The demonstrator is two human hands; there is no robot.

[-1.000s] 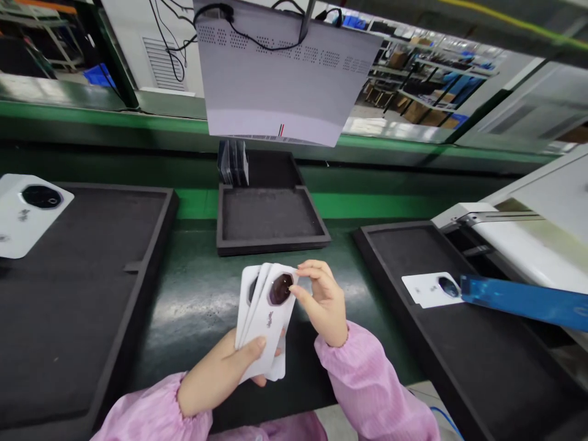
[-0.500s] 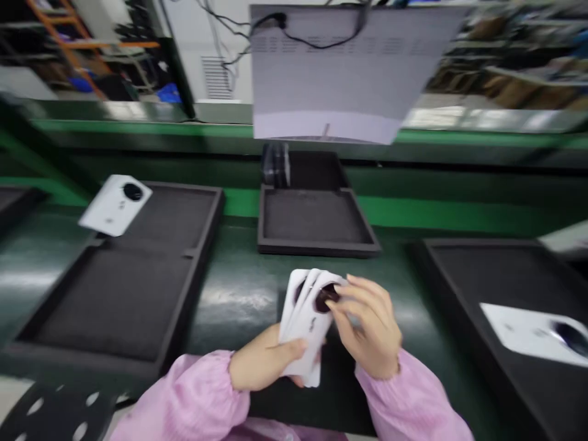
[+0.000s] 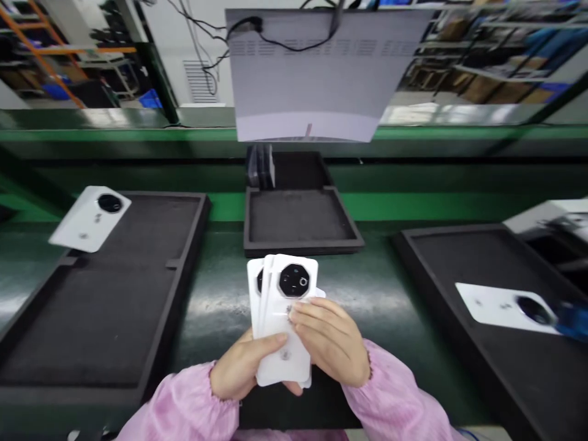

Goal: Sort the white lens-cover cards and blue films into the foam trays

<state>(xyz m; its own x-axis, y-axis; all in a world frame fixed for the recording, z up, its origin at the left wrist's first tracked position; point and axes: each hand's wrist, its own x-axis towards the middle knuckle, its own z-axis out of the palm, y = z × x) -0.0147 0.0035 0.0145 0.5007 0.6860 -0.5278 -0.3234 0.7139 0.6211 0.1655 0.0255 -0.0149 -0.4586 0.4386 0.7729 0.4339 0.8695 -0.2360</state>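
Observation:
A fanned stack of white phone back covers (image 3: 283,364), each with a black camera module in a silver ring, is held upright in front of me. My left hand (image 3: 245,361) grips the stack from the lower left, its thumb across the front cover and its fingers behind. My right hand (image 3: 328,340) is closed over the right edge, fingertips pressed on the front cover just below the camera module. Its thumb is hidden. The corner of another white piece shows behind the right fingers.
A dark foam tray (image 3: 171,343) lies at left, with a white cover (image 3: 89,223) tilted over its edge. Another foam tray (image 3: 303,246) stands ahead, clear-wrapped pieces (image 3: 260,166) behind. A right-hand tray (image 3: 452,349) bears a white cover (image 3: 491,304). A grey panel (image 3: 303,92) hangs above.
My right hand has moved down from the front cover's camera module to below it. The stack has shifted left and stands straighter in view. The head view has turned slightly right.

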